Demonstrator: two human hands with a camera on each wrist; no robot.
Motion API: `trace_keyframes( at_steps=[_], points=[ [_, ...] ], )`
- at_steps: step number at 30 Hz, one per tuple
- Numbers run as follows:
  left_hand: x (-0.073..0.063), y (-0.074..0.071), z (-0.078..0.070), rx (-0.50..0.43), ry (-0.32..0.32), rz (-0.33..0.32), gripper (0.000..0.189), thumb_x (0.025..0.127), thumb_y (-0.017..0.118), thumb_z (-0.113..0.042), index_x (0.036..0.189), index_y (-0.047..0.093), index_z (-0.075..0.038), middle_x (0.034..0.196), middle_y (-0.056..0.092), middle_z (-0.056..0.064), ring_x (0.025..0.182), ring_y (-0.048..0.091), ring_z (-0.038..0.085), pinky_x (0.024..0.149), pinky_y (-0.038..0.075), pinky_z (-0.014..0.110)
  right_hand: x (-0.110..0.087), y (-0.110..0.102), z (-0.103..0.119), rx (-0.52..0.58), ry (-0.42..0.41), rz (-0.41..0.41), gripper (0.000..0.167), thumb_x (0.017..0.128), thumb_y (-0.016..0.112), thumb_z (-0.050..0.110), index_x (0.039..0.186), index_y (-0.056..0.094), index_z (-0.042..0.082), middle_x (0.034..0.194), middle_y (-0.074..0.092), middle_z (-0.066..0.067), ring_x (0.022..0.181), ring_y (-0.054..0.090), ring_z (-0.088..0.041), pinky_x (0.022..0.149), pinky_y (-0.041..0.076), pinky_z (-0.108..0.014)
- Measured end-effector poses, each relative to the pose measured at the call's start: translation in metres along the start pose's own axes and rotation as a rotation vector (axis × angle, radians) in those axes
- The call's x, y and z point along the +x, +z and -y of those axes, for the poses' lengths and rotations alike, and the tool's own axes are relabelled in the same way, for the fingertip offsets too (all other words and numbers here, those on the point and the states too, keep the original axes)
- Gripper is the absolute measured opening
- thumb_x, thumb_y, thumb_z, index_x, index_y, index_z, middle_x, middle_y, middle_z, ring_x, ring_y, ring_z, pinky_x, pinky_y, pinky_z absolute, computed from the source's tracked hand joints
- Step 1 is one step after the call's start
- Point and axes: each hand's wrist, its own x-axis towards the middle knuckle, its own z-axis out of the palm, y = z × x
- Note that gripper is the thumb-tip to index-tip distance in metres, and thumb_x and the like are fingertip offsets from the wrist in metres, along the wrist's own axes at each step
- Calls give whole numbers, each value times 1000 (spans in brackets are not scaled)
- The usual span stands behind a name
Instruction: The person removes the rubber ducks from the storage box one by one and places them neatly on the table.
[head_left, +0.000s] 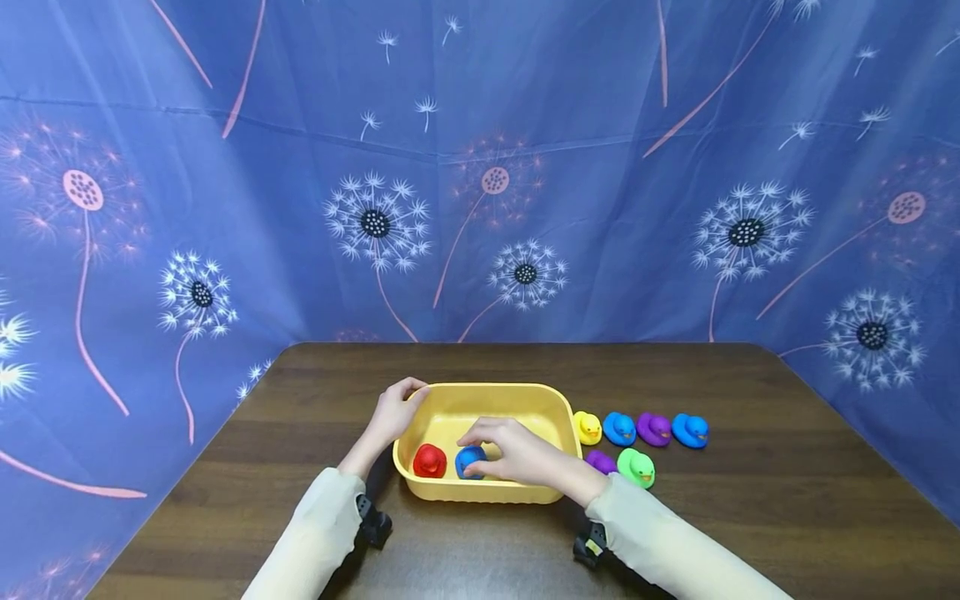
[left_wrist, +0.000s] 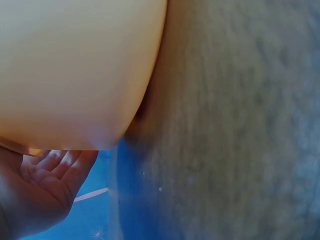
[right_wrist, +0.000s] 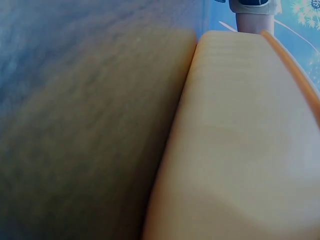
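A yellow plastic basin (head_left: 491, 493) stands on the table. My left hand (head_left: 393, 411) grips its rim at the back left corner; in the left wrist view the fingers lie along the basin's outer wall (left_wrist: 75, 75), the thumb over the rim. My right hand (head_left: 517, 452) reaches into the basin from the right. Its thumb and fingers pinch a blue rubber duck (head_left: 471, 458) near the front wall, partly covering it. A red rubber duck (head_left: 430, 461) sits just left of it, in the front left corner. The basin wall (right_wrist: 225, 140) hides the right hand in the right wrist view.
Right of the basin, a yellow duck (head_left: 588, 427), a blue duck (head_left: 619, 428), a purple duck (head_left: 654, 429) and another blue duck (head_left: 690, 430) form a back row. In front are a purple duck (head_left: 601, 462), partly behind my right wrist, and a green duck (head_left: 637, 467).
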Motion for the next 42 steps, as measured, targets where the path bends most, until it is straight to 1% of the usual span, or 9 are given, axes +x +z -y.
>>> trace_keyframes(
  at_steps=[7,15,17,22,25,30,36,42],
  points=[
    [1,-1,-2,-10,-10,7,18,92,58,-17,100,67,-3,95,70,12,87,62,24,80,47,38,1,1,-2,-14,5,31,31,79,75,20,107,70,7,101,66,0,92,61,-10,86,48,-21],
    [1,0,0,-3,-21,10,18,93,58,-19,99,67,-4,94,70,11,86,61,22,78,46,36,1,3,-2,-16,-5,26,24,78,76,17,100,70,10,97,67,2,89,60,-7,83,49,-22],
    [1,-1,0,-2,-25,14,19,93,58,-19,100,67,-4,94,70,11,86,61,22,78,46,36,1,3,-2,-19,9,32,25,78,76,16,102,69,10,98,67,1,91,60,-8,85,48,-23],
    [1,0,0,3,-19,19,19,93,57,-19,100,67,-4,95,70,11,86,61,22,78,47,36,0,3,-1,-50,75,39,38,78,76,20,112,66,7,108,64,-2,101,60,-14,93,47,-28],
    [0,0,-1,-3,-20,12,19,93,58,-19,100,67,-4,95,70,11,86,61,23,78,47,36,0,4,-1,-62,101,31,40,76,78,22,111,66,8,107,64,-1,100,59,-15,92,47,-28],
    [-1,0,0,2,-8,4,18,92,59,-17,99,67,-3,93,70,13,84,61,23,77,47,36,1,6,-2,-66,84,23,36,74,80,20,106,68,9,101,66,0,94,60,-12,87,48,-24],
    [-2,-1,1,0,-16,2,18,93,58,-18,99,67,-3,93,70,12,85,61,22,77,47,35,1,6,-2,-65,66,22,35,75,79,20,105,68,8,100,67,-1,93,60,-12,86,48,-23],
    [-1,0,0,1,-8,6,18,93,58,-18,99,67,-3,94,70,12,85,61,23,77,47,36,0,5,-2,-38,86,26,34,75,79,19,105,68,8,100,67,0,92,60,-10,85,48,-22]
  ],
)
